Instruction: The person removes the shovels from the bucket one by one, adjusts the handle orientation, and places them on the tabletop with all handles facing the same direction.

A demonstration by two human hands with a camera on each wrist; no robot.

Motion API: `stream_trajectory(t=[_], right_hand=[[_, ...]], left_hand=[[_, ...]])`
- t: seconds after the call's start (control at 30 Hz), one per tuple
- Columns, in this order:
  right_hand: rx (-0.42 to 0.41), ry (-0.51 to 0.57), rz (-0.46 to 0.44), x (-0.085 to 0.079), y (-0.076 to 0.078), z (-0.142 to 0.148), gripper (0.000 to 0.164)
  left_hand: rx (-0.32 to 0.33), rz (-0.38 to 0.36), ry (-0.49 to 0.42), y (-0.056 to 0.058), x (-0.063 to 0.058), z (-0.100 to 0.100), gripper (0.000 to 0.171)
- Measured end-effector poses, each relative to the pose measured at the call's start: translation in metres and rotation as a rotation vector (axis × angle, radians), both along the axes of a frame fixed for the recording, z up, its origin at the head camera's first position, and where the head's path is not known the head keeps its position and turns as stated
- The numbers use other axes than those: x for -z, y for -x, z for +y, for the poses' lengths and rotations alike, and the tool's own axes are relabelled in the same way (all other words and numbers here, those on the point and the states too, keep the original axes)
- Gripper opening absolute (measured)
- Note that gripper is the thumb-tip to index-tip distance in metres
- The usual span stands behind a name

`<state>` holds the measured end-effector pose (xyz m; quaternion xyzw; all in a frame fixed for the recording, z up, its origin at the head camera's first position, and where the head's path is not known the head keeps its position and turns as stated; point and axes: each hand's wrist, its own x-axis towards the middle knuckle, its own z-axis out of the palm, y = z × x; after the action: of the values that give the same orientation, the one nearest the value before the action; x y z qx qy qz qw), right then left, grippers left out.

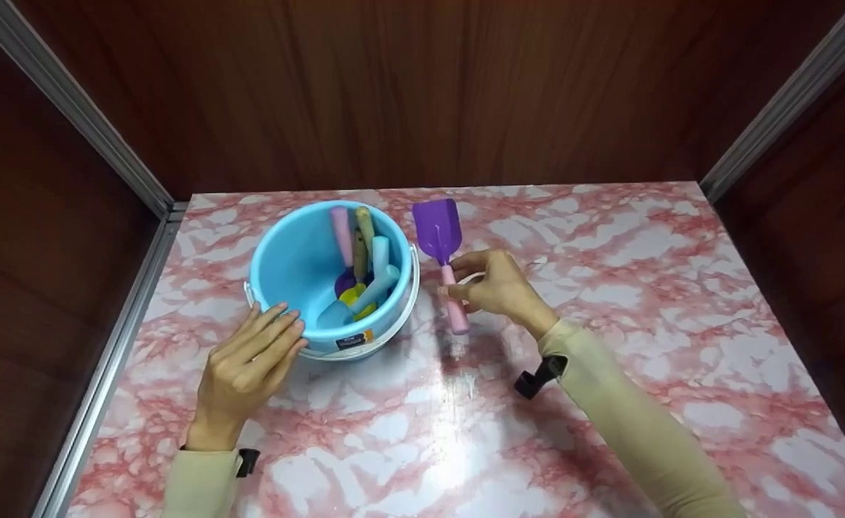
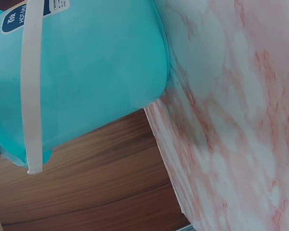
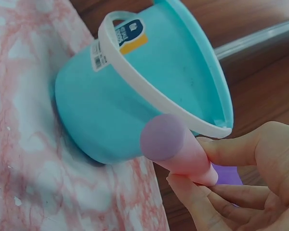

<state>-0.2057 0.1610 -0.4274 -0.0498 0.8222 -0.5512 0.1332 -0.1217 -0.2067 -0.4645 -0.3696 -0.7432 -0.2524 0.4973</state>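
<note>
A light blue bucket (image 1: 286,248) stands upright on the table, its white handle (image 3: 149,96) folded down along the near side. Straight fingers of my left hand (image 1: 246,367) rest on the bucket's near left rim. Just right of the bucket, my right hand (image 1: 500,288) pinches a toy shovel by its pink handle (image 3: 183,151) between thumb and fingers. The shovel's purple blade (image 1: 438,226) points away from me, held above the table. Inside the bucket lean several toy tools, among them one with a pink handle (image 1: 341,230) and a light blue one (image 1: 376,291).
The table (image 1: 609,403) has a pink and white marbled top. Brown wood-grain panels (image 1: 430,93) enclose it at the back and both sides, with metal strips (image 1: 127,302) along the corners. A printed label (image 3: 130,36) is stuck on the bucket's outside.
</note>
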Motion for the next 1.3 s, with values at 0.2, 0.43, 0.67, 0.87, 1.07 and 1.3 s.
stream_trajectory(t=[0.2,0.43,0.67,0.87,1.07,1.3], right_hand=[[0.019,0.03,-0.026,0.011,0.0,-0.001,0.044],[0.053,0.056,-0.07,0.023,0.001,-0.004,0.044],[0.082,0.093,-0.103,0.035,0.001,-0.005,0.043],[0.103,0.1,-0.118,0.044,0.001,-0.006,0.043],[0.111,0.095,-0.146,0.052,0.001,-0.008,0.043],[0.137,0.106,-0.204,0.062,0.005,-0.009,0.047]], left_hand=[[0.004,0.005,0.0,0.001,0.0,0.0,0.024],[-0.002,0.002,0.002,0.0,0.0,-0.001,0.025],[-0.016,0.013,0.019,0.002,-0.001,-0.001,0.024],[-0.009,0.007,0.014,0.0,0.0,0.0,0.024],[-0.01,0.011,0.01,0.0,0.0,0.0,0.024],[-0.009,0.006,0.009,0.0,0.0,0.0,0.024]])
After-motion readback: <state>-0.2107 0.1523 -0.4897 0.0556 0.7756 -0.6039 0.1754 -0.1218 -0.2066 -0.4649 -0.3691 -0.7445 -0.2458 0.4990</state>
